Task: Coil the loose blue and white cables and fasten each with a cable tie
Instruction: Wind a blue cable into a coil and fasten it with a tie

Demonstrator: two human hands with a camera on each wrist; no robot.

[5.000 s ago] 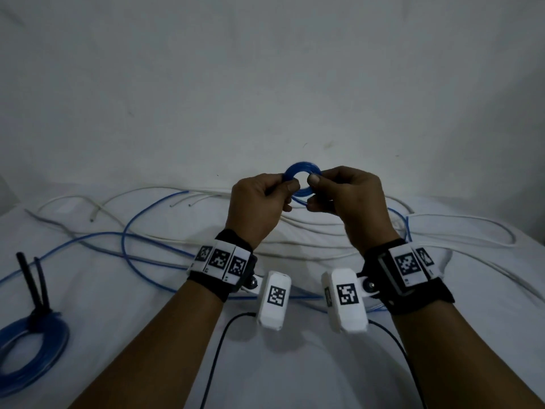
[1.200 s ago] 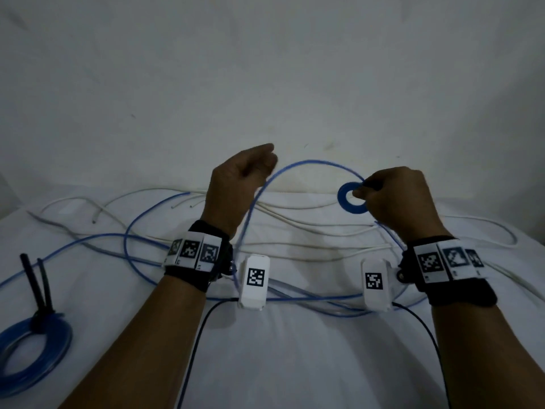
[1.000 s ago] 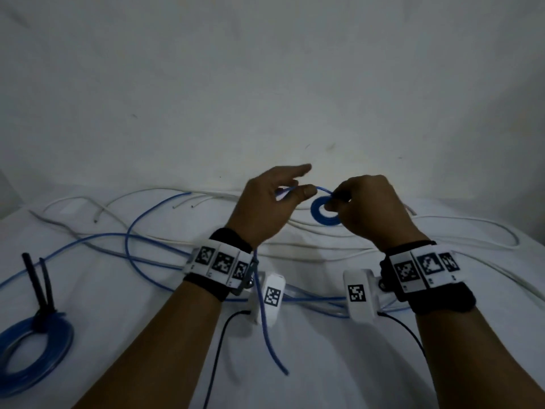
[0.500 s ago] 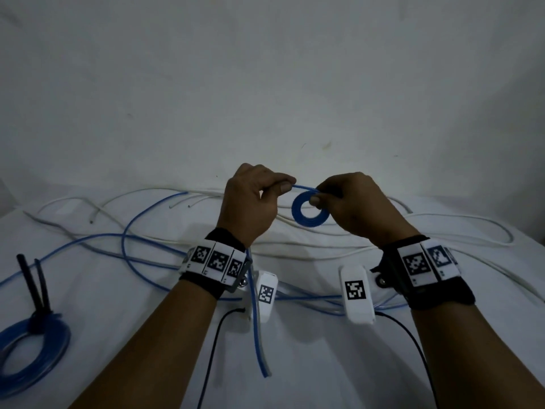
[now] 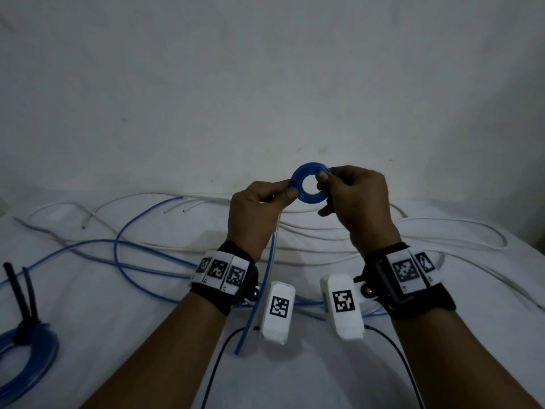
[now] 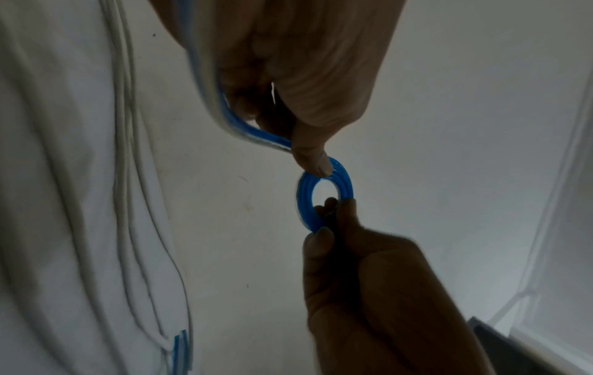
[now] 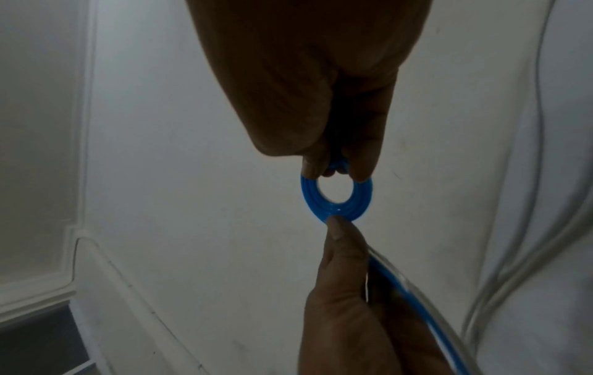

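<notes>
A small tight coil of blue cable (image 5: 308,199) (image 6: 324,192) (image 7: 337,203) is held up in the air between both hands. My left hand (image 5: 283,196) pinches its left edge, and the cable's loose tail (image 5: 259,290) hangs down from this hand past the wrist to a cut end. My right hand (image 5: 327,184) pinches the coil's right edge with thumb and fingers. Loose blue cable (image 5: 118,255) and white cables (image 5: 324,234) lie spread on the white surface beneath.
At the far left lies a larger blue coil (image 5: 26,361) bound with a black cable tie (image 5: 23,296) whose ends stick up. A white wall (image 5: 265,84) rises behind the white surface (image 5: 118,320). Thin black leads run from the wrist cameras toward me.
Both hands lifted the small coil slightly. The left hand moved from pinching the cable beside the coil to pinching the coil's left edge, and the hanging tail grew shorter.
</notes>
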